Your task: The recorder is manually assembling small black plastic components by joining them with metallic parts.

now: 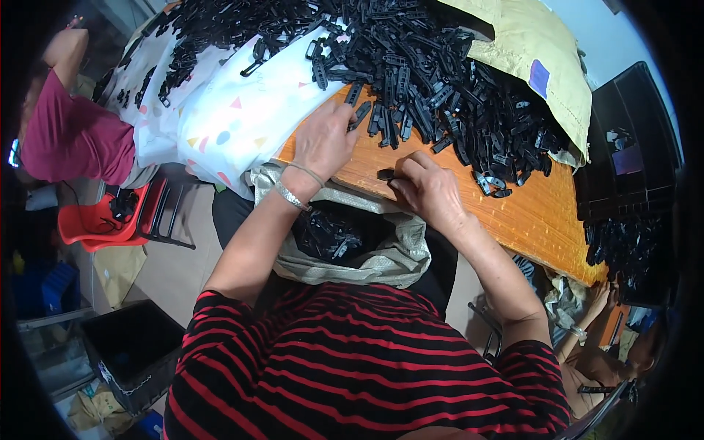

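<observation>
Over the wooden table's near edge, my left hand (323, 143) is closed, with a slim black plastic piece (359, 115) at its fingertips. A bracelet and a band circle that wrist. My right hand (433, 192) pinches a small dark plastic piece (385, 174) between thumb and fingers, close to the table edge. Just beyond both hands spreads a big heap of black plastic clip-like parts (411, 81). Below my hands, an open woven sack (403, 268) on my lap holds more black parts (334, 238); the bottom of the sack is hidden.
White patterned sheeting (235, 125) covers the table's left part. A yellowish sack (543, 44) lies at the back right, beside a black crate (631, 139). People sit at left and lower right. On the floor stand a red chair (92, 220) and a black bin (132, 323).
</observation>
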{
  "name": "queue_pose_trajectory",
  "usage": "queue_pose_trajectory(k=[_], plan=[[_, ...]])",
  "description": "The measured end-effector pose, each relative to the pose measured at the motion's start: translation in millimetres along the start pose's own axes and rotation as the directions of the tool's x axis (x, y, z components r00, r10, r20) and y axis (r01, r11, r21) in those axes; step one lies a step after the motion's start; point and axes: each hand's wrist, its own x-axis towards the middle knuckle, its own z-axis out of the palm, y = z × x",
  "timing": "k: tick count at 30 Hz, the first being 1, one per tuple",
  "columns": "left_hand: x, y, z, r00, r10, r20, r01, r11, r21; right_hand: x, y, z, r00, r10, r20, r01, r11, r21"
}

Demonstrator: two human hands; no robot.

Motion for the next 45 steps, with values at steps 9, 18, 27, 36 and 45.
queue_pose_trajectory(k=[9,18,27,36,45], plan=[[-13.9,-11.0,-17.0,0.961,-0.255,0.110,0.274,0.796,-0.540,20.8,5.3,-25.1,0.978,0.075,-0.194,-0.065,0.996,0.057],[-19.9,21.8,-23.6,0.774,-0.129,0.620,0.633,0.139,-0.762,24.5,1.8,-26.0,0.946,0.318,0.068,-0.306,0.799,0.518],[-34.0,32.5,6.1,0.866,-0.199,0.458,0.499,0.407,-0.766,16.6,7.3,-24.0,0.799,0.497,0.339,-0.600,0.628,0.495],[-36.2,34.9,12.8,0.855,-0.276,0.438,0.515,0.539,-0.667,15.1,11.3,-19.1,0.772,0.497,0.396,-0.632,0.532,0.563],[-34.3,32.4,19.5,0.846,-0.304,0.439,0.531,0.565,-0.632,19.0,15.5,-18.8,0.739,0.516,0.433,-0.670,0.498,0.551]])
